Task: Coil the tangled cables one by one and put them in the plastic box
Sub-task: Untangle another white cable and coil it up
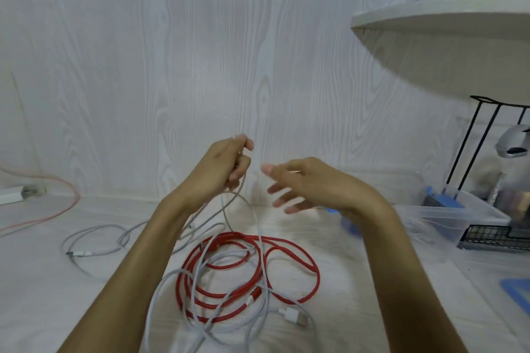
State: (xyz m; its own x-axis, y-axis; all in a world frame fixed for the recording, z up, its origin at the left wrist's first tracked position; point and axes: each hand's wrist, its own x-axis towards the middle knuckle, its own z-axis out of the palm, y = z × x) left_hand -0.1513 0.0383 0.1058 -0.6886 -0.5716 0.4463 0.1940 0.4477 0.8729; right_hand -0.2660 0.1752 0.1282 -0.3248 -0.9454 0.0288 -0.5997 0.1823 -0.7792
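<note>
Two bare hands are raised above a heap of cables on a pale wood-grain surface; no brand, label or writing can be read anywhere, the plugs being too small and blurred. The left hand (226, 165) is lifted with its back toward the camera, fingers curled round a white cable (240, 195) that hangs from the fist and loops down toward the heap. The right hand (301, 183) hovers just to its right, apart from it, palm turned leftward and down, fingers spread and loose, holding nothing. Both forearms reach in from the near edge.

Beneath the hands lies a red cable (286, 249) in several loose rings, with white cables threaded over and through it; a white USB plug (294, 315) rests at the near right of the tangle. Another pale cable (94, 241) sprawls to the left, its plug lying at its near left end. At the far left a pink cable (57, 206) curves away from a white adapter (11, 194) at the wall.

The plastic box (459, 218), clear-walled, sits to the right, partly behind the right wrist, well apart from the tangle. A blue lid (516, 292) lies at the near right edge. A black wire rack (487, 235) stands just beyond the box, under a white shelf (444, 17).
</note>
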